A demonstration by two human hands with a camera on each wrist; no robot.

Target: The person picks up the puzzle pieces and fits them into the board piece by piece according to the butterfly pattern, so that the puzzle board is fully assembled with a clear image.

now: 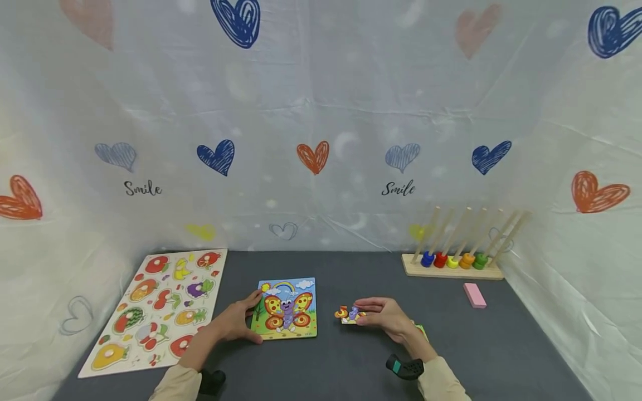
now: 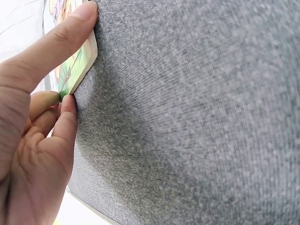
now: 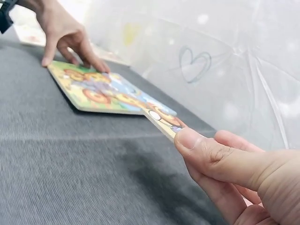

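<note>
A square butterfly puzzle board (image 1: 284, 309) lies on the dark table. My left hand (image 1: 233, 321) grips its left side, thumb at the near corner and fingers farther up the edge; the left wrist view shows thumb (image 2: 56, 47) and fingertips against the board's edge (image 2: 86, 65). To the right of the board, my right hand (image 1: 386, 318) pinches a small, flat puzzle piece (image 1: 347, 316) with orange, purple and white print, held above the tabletop. In the right wrist view the piece (image 3: 161, 122) juts out from thumb and fingers, overlapping the board's edge in sight; its far part is blurred.
On the left lies a large white fruit puzzle board (image 1: 168, 312). A wooden peg stand (image 1: 451, 271) with coloured rings is at the back right, with a pink block (image 1: 474, 295) before it. Something green (image 1: 421, 331) shows partly behind my right wrist. A heart-printed curtain (image 1: 311, 206) borders the table.
</note>
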